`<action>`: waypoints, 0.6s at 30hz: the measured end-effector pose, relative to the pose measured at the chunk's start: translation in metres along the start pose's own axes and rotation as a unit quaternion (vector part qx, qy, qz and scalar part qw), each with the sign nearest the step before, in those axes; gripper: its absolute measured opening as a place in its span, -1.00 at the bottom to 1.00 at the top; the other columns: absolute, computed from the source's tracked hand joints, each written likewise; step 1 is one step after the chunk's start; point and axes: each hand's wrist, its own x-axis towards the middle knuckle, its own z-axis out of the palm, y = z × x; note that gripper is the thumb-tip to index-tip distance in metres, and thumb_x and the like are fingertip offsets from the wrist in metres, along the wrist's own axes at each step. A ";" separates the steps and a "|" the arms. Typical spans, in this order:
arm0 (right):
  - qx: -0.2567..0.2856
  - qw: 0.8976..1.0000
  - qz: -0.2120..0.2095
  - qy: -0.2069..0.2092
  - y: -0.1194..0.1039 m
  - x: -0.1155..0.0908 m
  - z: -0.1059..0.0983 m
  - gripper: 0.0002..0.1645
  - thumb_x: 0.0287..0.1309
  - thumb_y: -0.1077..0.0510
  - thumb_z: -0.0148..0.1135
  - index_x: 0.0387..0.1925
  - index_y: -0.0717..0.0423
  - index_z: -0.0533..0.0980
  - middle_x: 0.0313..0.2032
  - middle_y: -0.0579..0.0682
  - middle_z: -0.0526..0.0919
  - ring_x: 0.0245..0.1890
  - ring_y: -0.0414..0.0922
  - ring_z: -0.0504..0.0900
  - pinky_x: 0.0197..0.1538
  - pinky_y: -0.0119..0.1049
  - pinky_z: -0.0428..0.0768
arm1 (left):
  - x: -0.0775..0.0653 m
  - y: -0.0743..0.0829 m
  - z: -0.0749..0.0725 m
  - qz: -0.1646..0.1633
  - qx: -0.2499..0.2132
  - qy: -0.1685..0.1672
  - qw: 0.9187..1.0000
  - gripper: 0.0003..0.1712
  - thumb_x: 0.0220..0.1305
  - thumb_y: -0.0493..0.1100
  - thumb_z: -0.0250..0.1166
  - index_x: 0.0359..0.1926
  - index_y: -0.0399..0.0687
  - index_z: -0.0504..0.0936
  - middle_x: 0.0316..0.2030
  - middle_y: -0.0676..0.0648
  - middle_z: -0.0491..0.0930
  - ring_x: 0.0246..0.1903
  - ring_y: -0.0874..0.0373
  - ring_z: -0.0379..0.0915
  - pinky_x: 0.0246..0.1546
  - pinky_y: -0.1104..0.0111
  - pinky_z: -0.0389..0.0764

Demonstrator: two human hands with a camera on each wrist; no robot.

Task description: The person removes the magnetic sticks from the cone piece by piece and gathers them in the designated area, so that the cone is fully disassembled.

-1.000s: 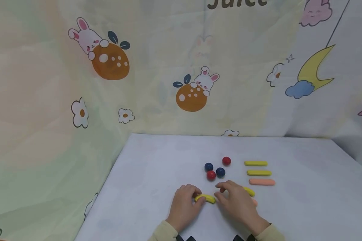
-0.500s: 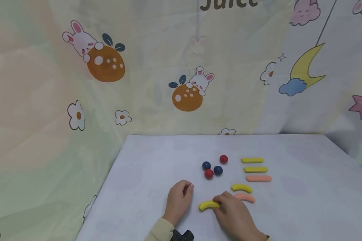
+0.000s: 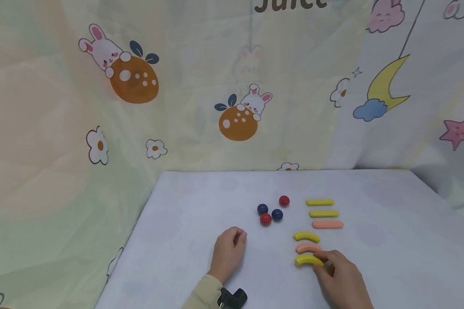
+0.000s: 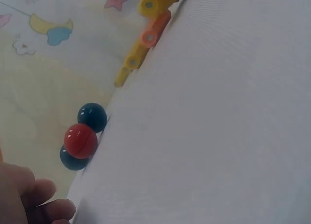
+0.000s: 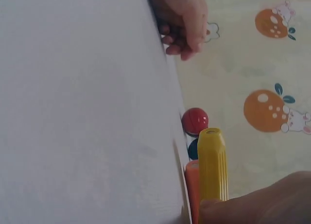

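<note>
My right hand [image 3: 342, 279] pinches the right end of a yellow curved stick [image 3: 306, 259] between thumb and fingers. In the right wrist view the free end of this stick [image 5: 212, 161] shows a small hole and ridged sides. Just behind it lies an orange curved stick [image 3: 306, 247], partly covered by my fingers, and behind that another yellow curved stick [image 3: 306, 236]. My left hand [image 3: 228, 253] rests on the table to the left, its fingers loosely curled and holding nothing.
Farther back on the white table [image 3: 193, 206] lie two straight yellow sticks [image 3: 319, 202] and a straight orange stick [image 3: 327, 224]. Left of them sit two red balls [image 3: 265, 219] and two dark blue balls [image 3: 277, 214], grouped close together. A printed curtain [image 3: 193, 64] hangs behind the table.
The yellow curved stick has passed from my left hand to my right, which has carried it right, to the front of the other curved sticks. My left hand has let go and drawn left.
</note>
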 end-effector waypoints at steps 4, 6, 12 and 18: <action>0.001 1.000 -0.016 0.012 0.009 0.000 -0.004 -0.62 0.08 0.18 0.42 -0.03 0.17 0.63 -0.24 -0.05 0.63 -0.51 -0.20 0.43 -0.50 -0.38 0.38 | 0.003 0.000 0.003 0.002 -0.004 -0.006 1.000 -0.87 0.37 -0.10 0.22 -0.33 0.06 0.63 -0.51 0.18 0.46 -0.48 0.32 0.33 -0.43 0.46 0.40; -0.005 1.000 -0.016 0.014 0.011 0.000 -0.004 -0.62 0.08 0.20 0.41 -0.03 0.19 0.62 -0.24 -0.03 0.62 -0.51 -0.20 0.43 -0.51 -0.38 0.38 | 0.004 0.001 0.004 0.004 -0.008 -0.010 1.000 -0.88 0.37 -0.11 0.23 -0.33 0.05 0.63 -0.52 0.18 0.46 -0.48 0.31 0.33 -0.43 0.46 0.41; -0.012 0.999 -0.011 0.032 0.014 0.000 -0.004 -0.63 0.05 0.24 0.41 -0.05 0.22 0.62 -0.26 -0.01 0.60 -0.51 -0.18 0.41 -0.52 -0.39 0.36 | 0.006 0.002 0.005 -0.004 -0.012 -0.017 1.000 -0.88 0.36 -0.11 0.23 -0.34 0.06 0.63 -0.51 0.18 0.46 -0.47 0.31 0.34 -0.42 0.46 0.41; 0.012 0.998 0.029 0.062 0.015 -0.003 -0.006 -0.65 0.12 0.11 0.36 -0.07 0.18 0.62 -0.22 0.02 0.61 -0.53 -0.15 0.38 -0.55 -0.37 0.31 | 0.004 0.000 0.005 -0.009 -0.013 -0.015 1.000 -0.89 0.35 -0.13 0.24 -0.35 0.06 0.64 -0.51 0.18 0.47 -0.47 0.32 0.34 -0.42 0.45 0.41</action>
